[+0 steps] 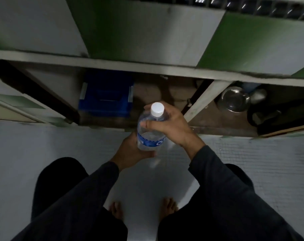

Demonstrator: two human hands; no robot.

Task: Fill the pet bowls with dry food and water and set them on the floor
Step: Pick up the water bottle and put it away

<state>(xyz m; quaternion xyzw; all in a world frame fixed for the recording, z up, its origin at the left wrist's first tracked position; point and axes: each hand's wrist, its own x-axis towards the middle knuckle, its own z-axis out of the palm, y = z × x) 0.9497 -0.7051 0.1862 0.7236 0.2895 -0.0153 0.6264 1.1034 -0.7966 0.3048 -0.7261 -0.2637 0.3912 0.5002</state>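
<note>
A clear plastic water bottle (150, 133) with a white cap and a blue label stands upright in mid-air in front of me. My left hand (130, 152) cups its lower part from underneath. My right hand (172, 126) wraps around its shoulder just below the cap, fingers curled on the plastic. A steel pet bowl (234, 100) sits inside the open cabinet compartment at the right, under the counter. No dry food is in sight.
A green-and-white counter (147, 37) runs across the top. Below it, a blue plastic crate (106, 100) sits in the middle cabinet bay. Cabinet doors hang open at left (26, 105) and right. My bare feet (116, 209) stand on the pale tiled floor.
</note>
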